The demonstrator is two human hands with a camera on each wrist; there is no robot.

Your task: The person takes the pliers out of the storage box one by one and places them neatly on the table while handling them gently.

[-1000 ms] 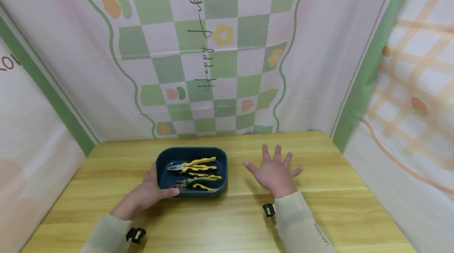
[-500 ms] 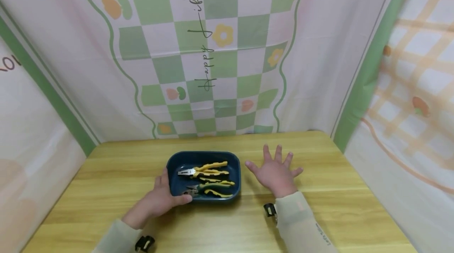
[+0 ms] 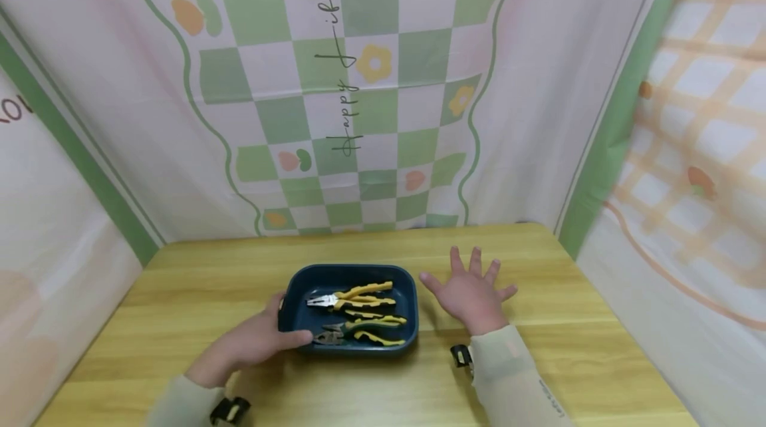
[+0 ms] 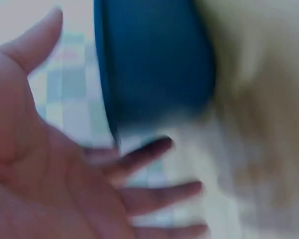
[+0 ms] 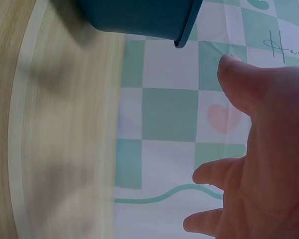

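Had the left hand (image 3: 260, 340) unclenched, fingers straight, against the left end of the box (image 3: 353, 274); had the right hand (image 3: 473, 294) spread, holding nothing, off its right end. Saw pliers (image 3: 362, 290) inside, table (image 3: 598, 380) beneath. Probably risked skewing from one-sided pushing.

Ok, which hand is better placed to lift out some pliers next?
Probably your right hand: it holds nothing, and the yellow handles point its way. Your left hand is by the metal heads.

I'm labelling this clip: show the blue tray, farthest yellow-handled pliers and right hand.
Blue tray (image 3: 353, 273), head view, far inner wall
Farthest yellow-handled pliers (image 3: 356, 292), head view, far handle
Right hand (image 3: 471, 294), head view, back
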